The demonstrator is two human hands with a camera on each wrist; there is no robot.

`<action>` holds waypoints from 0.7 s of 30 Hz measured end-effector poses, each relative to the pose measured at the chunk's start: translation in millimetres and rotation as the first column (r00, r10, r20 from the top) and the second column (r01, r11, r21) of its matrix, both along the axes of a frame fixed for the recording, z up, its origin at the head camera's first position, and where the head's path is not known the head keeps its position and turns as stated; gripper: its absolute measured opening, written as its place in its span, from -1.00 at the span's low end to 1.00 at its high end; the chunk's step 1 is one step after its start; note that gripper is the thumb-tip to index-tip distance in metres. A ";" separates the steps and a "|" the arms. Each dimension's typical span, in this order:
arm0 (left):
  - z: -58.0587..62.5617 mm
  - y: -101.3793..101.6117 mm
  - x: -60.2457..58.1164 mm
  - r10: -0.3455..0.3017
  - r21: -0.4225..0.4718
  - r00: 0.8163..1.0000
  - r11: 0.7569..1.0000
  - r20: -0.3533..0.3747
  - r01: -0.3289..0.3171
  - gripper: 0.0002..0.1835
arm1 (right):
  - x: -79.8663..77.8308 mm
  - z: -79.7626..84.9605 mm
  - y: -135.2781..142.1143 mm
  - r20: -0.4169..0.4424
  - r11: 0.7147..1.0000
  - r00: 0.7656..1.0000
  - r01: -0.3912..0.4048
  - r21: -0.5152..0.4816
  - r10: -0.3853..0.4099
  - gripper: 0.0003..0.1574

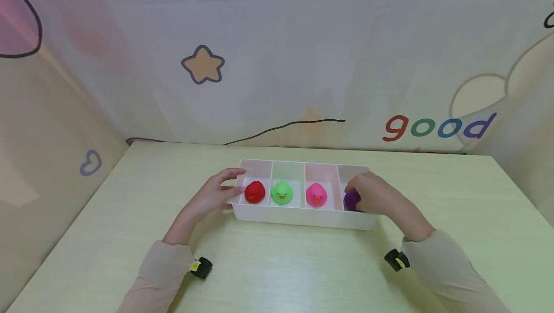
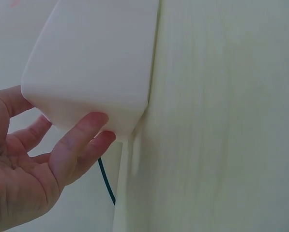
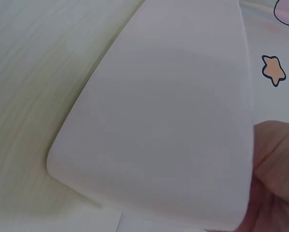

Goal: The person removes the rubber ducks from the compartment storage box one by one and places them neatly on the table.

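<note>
A white box (image 1: 303, 216) with a row of compartments stands on the table. From left to right, its compartments hold a red toy duck (image 1: 255, 192), a green toy duck (image 1: 282, 193), a pink toy duck (image 1: 316, 195) and a purple toy duck (image 1: 352, 200). My left hand (image 1: 215, 193) touches the box's left end with spread, loosely bent fingers; the left wrist view shows fingertips (image 2: 97, 118) against the end wall. Inside the rightmost compartment, my right hand (image 1: 372, 192) pinches the purple duck and covers part of it. The box wall hides those fingers in the right wrist view.
The pale wooden table (image 1: 277, 265) extends around the box. Behind it hangs a printed cloth backdrop (image 1: 277, 63) with a star and the word "good". A dark band with a small black device (image 1: 201, 268) sits at the left cuff, and a similar device (image 1: 396, 260) at the right.
</note>
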State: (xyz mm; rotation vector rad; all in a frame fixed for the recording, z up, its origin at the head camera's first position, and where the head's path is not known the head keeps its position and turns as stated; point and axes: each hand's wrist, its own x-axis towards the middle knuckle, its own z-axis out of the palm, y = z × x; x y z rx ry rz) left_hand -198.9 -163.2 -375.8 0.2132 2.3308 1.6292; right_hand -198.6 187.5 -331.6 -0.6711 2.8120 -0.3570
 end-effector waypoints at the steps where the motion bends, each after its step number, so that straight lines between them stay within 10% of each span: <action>1: -0.3 0.5 -0.4 0.007 0.002 1.000 1.000 0.007 -0.007 -0.47 | -0.2 0.3 -0.8 0.000 1.000 1.000 0.003 0.017 -0.003 -0.76; 21: 1.4 0.7 1.8 -0.005 0.028 1.000 1.000 0.014 0.005 -0.47 | 3.3 1.3 -2.1 -0.072 0.998 0.997 -0.018 -0.055 0.014 -0.76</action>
